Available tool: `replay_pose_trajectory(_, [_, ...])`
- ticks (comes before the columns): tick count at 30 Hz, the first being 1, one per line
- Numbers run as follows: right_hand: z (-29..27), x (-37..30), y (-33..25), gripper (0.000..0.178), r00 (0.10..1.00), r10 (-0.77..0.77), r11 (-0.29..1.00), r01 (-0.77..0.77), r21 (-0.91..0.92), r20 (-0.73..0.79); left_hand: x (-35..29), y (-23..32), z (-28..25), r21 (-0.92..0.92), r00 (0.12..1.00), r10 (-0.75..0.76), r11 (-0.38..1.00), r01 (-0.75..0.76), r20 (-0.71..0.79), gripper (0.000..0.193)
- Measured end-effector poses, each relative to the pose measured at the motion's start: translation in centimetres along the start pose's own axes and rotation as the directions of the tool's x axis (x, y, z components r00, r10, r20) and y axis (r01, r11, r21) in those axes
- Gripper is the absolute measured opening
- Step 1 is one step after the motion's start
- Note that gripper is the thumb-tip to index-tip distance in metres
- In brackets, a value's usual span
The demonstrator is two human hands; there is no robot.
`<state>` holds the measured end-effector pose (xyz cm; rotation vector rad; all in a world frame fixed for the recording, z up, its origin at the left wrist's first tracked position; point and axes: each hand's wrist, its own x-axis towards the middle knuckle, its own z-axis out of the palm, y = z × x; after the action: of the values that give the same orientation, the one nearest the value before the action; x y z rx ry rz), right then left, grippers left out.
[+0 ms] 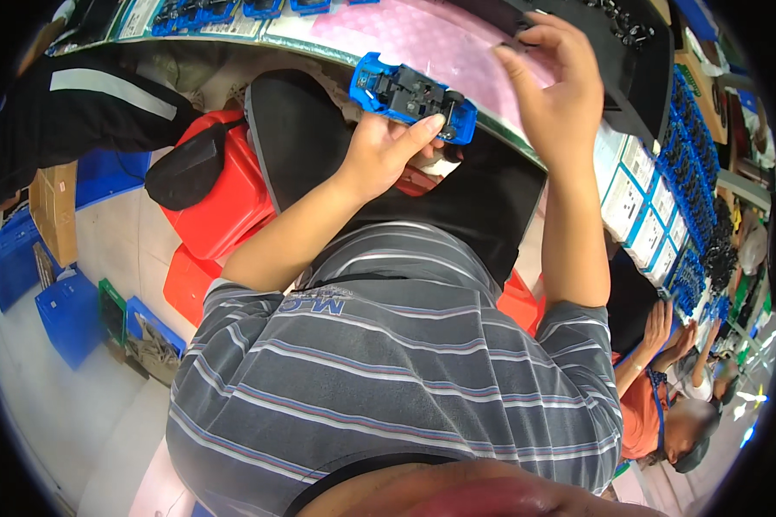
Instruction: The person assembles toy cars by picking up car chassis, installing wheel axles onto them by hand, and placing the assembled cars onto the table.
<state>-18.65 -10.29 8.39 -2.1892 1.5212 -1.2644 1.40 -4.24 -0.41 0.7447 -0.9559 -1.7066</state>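
My left hand (385, 153) grips a blue toy car (412, 96) by its right end, thumb on top. The car is turned with its black underside up, and a pair of black wheels shows near my thumb. At its left end no wheels can be made out. My right hand (562, 90) is raised over the pink mat, to the right of the car. Its thumb and fingers are curled toward each other around a small dark part (517, 40), too small to name. Beyond it is a black tray (616, 73) with small dark metallic pieces.
A pink bubble-patterned mat (388, 28) covers the bench. Several blue car bodies (194, 17) line the far left, and more blue parts (690, 146) run along the right. Red stools (224, 198) and blue bins (69, 314) stand left. Co-workers' hands (658, 326) are at the right.
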Motion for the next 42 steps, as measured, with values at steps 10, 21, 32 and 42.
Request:
replay_pose_trajectory(10, [3.5,-3.2,-4.2,0.046,0.983,-0.079,0.979,0.045,0.2,0.164,0.1,-1.7,0.2,0.142,0.999,0.033,0.989,-0.036,0.024,0.004])
replay_pose_trajectory(21, [3.2,-1.1,-1.5,0.032,0.949,-0.278,0.959,0.283,0.01,-0.149,-1.3,0.5,-1.7,-0.024,0.998,0.058,0.998,-0.058,0.003,0.049])
replay_pose_trajectory(32, [4.1,-2.7,5.9,0.008,0.993,0.113,0.991,-0.111,-0.076,0.024,-1.1,8.2,-12.1,0.075,0.86,0.258,0.965,-0.252,-0.44,0.04])
replay_pose_trajectory(42, [4.4,-2.2,6.1,0.008,0.992,0.124,0.992,-0.124,-0.035,0.014,2.6,24.9,-32.8,0.623,0.647,0.48,0.782,-0.008,-0.593,0.028])
